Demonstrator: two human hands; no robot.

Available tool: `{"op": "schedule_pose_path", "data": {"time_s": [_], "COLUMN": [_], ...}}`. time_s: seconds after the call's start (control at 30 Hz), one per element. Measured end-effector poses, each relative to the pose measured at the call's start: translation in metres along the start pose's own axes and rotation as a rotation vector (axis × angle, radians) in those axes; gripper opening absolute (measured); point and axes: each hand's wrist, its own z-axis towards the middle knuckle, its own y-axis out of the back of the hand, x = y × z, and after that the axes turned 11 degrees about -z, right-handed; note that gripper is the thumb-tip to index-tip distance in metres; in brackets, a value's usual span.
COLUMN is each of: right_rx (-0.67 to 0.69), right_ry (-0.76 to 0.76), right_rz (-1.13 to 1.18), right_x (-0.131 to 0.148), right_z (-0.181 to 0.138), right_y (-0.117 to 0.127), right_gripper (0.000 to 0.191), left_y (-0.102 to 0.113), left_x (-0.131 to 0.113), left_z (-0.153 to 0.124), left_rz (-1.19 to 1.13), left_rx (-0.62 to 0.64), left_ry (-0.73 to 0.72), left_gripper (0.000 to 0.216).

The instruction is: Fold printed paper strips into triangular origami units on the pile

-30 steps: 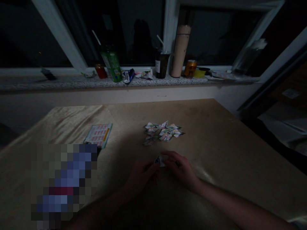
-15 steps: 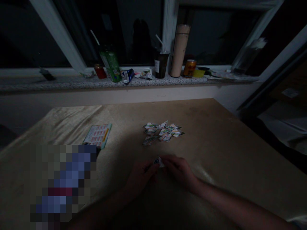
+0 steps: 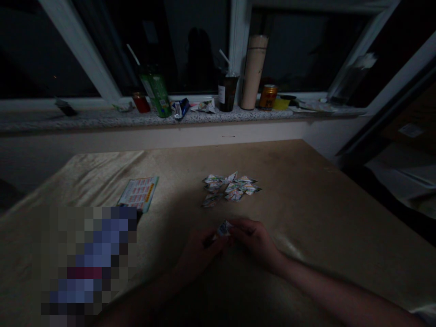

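Between my two hands is a small folded piece of printed paper (image 3: 224,228), white with dark blue marks. My left hand (image 3: 200,247) pinches its left side, and my right hand (image 3: 254,238) grips the right side with thumb and fingers. Just beyond my hands lies a cluster of several folded paper pieces (image 3: 235,193), pointed in shape and printed in white, green and red. Dim light hides the finer folds and some of my fingertips.
A printed card (image 3: 139,193) lies left on the brown tabletop (image 3: 289,181), beside a pixelated blue patch. Along the stone windowsill (image 3: 116,119) stand a green bottle (image 3: 158,95), a dark cup with a straw (image 3: 227,93), a tall pink flask (image 3: 254,72) and a gold can (image 3: 268,97).
The paper in my fingers has turned slightly and shows more of its face. My left thumb has shifted a little off it; both hands stay in about the same place.
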Motion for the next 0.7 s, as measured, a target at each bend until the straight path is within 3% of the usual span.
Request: {"op": "schedule_pose_path", "data": {"time_s": [0.17, 0.43, 0.7], "right_rx": [0.004, -0.004, 0.154], "right_ry": [-0.018, -0.085, 0.008], "right_rz": [0.114, 0.109, -0.139], "right_x": [0.0, 0.0008, 0.0007], "right_z": [0.0016, 0.0028, 0.0029], "right_y": [0.0035, 0.0023, 0.0052], "right_gripper": [0.022, 0.027, 0.038], "left_y": [0.0001, 0.0014, 0.0015], "left_x": [-0.0006, 0.0006, 0.0056], "left_z": [-0.0016, -0.0011, 0.0021], "left_rz": [-0.048, -0.007, 0.013], "left_rx": [0.041, 0.017, 0.073], "left_ry": [-0.043, -0.007, -0.038], "left_gripper": [0.037, 0.038, 0.036]}}
